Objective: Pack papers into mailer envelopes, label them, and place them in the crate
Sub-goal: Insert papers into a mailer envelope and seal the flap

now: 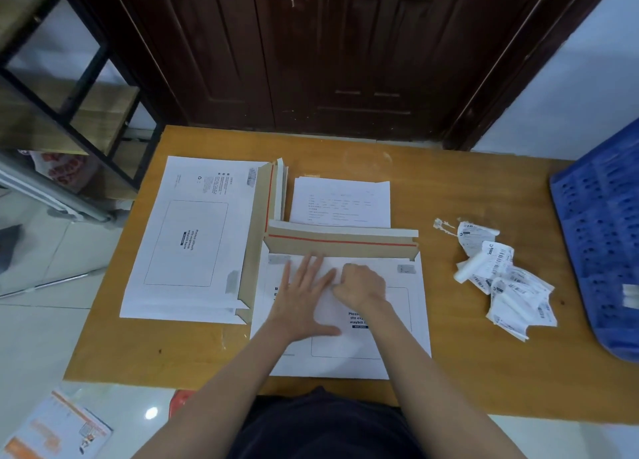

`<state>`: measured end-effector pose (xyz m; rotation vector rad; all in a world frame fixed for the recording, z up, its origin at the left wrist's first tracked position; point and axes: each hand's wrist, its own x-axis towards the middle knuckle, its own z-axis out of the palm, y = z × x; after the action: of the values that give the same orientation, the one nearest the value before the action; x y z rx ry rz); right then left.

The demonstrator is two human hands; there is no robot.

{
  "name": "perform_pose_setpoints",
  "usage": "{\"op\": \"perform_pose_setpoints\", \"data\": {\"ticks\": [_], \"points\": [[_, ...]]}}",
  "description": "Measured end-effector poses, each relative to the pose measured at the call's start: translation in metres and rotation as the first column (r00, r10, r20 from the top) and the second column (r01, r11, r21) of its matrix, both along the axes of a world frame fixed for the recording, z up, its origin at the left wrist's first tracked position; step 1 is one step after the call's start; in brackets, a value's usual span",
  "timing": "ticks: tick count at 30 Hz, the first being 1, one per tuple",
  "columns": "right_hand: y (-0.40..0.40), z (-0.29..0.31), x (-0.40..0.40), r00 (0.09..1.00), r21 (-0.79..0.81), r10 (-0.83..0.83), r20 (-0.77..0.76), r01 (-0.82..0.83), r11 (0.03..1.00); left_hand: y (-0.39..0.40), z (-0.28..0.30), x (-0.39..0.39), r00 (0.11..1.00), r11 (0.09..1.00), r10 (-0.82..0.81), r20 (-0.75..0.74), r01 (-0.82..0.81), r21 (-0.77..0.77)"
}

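Note:
A white mailer envelope (pixel 397 348) lies in front of me on the wooden table, its brown flap (pixel 342 242) with a red strip open at the far side. My left hand (pixel 306 296) lies flat on it with straight fingers, pressing down a white sheet or label (pixel 326 306). My right hand (pixel 363 284) is curled beside it, knuckles on the same white sheet; whether it pinches anything is hidden. A stack of printed papers (pixel 340 201) sits behind the flap. More mailer envelopes (pixel 193 237) are stacked to the left. The blue crate (pixel 601 237) stands at the right edge.
Crumpled label backings and peeled waybill scraps (pixel 501 279) lie on the table (pixel 466 189) between the envelope and the crate. A dark wooden door is behind the table. A metal shelf stands at the far left, and a printed leaflet (pixel 55 427) lies on the floor.

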<state>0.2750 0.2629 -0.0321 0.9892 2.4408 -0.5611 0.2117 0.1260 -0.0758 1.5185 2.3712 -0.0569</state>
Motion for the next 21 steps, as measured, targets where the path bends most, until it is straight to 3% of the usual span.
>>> {"op": "perform_pose_setpoints", "data": {"ticks": [8, 16, 19, 21], "points": [[-0.044, -0.031, 0.049, 0.961, 0.326, 0.109, -0.254, -0.021, 0.945, 0.001, -0.003, -0.002, 1.0, 1.0, 0.002, 0.028, -0.001, -0.025], [-0.046, -0.05, 0.075, 0.984, 0.221, 0.09, -0.155, -0.054, 0.974, -0.001, 0.001, -0.006, 0.993, 0.998, 0.002, 0.118, -0.009, 0.056], [-0.046, -0.044, 0.073, 0.978, 0.191, 0.074, -0.193, -0.036, 0.981, -0.008, 0.009, -0.011, 0.971, 0.959, 0.144, 0.192, -0.185, 0.215], [-0.045, -0.035, 0.069, 0.972, 0.146, 0.048, -0.228, -0.014, 0.989, -0.012, 0.013, -0.016, 0.931, 0.863, 0.32, 0.174, -0.362, 0.352]]}}
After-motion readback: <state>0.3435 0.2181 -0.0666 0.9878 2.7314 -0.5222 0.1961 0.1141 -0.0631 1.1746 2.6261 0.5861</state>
